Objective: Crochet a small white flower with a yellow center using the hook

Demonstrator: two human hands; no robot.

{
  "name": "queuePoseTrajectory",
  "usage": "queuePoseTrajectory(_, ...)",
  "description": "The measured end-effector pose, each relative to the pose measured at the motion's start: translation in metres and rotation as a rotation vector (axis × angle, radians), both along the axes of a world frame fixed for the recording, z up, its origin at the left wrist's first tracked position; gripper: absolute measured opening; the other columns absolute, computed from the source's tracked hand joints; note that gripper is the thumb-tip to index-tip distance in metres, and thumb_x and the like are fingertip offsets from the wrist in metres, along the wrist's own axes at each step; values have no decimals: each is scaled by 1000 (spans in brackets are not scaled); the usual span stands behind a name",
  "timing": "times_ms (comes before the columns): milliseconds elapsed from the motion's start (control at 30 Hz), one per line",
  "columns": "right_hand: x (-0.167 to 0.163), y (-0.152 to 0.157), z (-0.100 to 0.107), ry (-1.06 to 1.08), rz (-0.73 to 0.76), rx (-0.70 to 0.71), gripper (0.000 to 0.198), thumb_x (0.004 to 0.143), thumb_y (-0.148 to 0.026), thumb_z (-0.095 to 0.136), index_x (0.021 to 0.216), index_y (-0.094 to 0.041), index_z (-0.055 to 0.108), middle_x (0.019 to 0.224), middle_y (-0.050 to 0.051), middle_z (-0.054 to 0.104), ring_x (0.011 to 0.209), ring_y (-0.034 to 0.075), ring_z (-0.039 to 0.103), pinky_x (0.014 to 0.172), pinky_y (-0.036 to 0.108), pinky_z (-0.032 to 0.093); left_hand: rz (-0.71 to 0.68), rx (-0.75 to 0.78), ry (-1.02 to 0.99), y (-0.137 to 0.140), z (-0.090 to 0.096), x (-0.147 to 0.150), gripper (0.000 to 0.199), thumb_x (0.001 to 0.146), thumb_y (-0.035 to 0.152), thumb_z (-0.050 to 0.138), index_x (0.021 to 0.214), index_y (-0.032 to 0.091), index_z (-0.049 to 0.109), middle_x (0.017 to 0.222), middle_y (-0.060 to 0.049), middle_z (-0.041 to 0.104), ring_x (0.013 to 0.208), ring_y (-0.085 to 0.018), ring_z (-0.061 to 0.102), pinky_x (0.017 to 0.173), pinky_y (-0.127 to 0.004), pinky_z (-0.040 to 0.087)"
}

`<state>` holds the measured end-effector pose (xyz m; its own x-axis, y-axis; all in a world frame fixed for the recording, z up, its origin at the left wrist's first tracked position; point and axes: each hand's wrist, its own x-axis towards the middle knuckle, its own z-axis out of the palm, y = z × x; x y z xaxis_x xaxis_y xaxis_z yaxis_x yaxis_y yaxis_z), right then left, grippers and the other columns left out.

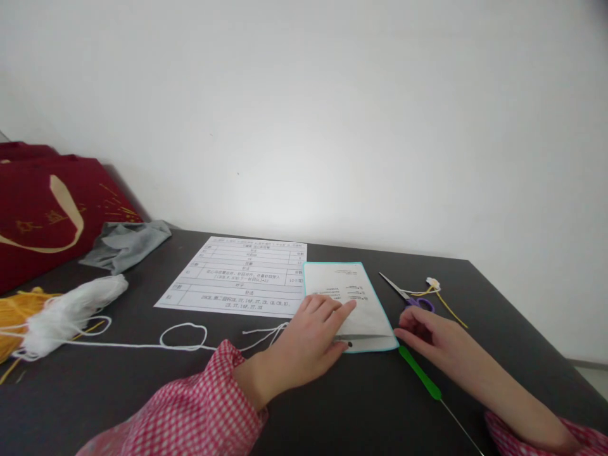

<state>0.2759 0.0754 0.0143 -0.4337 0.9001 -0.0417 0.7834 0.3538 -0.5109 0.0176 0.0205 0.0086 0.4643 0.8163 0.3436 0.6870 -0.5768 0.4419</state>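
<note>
A white packet (332, 278) with a light-blue edge lies on the dark table, with small print on it and a slit-like gap along its near side. My left hand (316, 339) lies on its left part, fingers spread, the thumb by a small dark dot near the gap. My right hand (437, 339) is at the packet's near right corner, holding nothing I can see; its fingers are loosely curled, apart from the thumb. Just below it is a green-handled tool (420, 372) with a thin metal shaft. Purple-handled scissors (418, 302) lie behind my right hand, partly covered.
A printed sheet (237, 272) lies left of the packet. White yarn (76, 310) and yellow yarn (33, 304) sit at left, a white strand running right. Behind are a red bag (42, 209) and grey cloth (130, 244). A small white-and-yellow yarn piece (433, 284) lies right.
</note>
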Motion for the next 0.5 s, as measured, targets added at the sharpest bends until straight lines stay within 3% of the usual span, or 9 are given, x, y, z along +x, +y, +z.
queuePoseTrajectory(200,15,-6,-3,-153,-8,-37,14,71,-36,66,77,-25,59,66,-1,63,56,19,59,53,28,40,74,-19,15,5,-9,-3,51,86,13,57,135,16,44,115,-10,63,108,-26,54,96,-43,47)
queuePoseTrajectory(500,11,-13,-5,-194,-43,-30,7,73,-29,61,70,-25,56,61,-1,64,54,19,59,52,28,33,216,38,-15,15,-17,-12,32,89,14,53,121,16,58,103,-10,66,96,-26,59,87,-44,52)
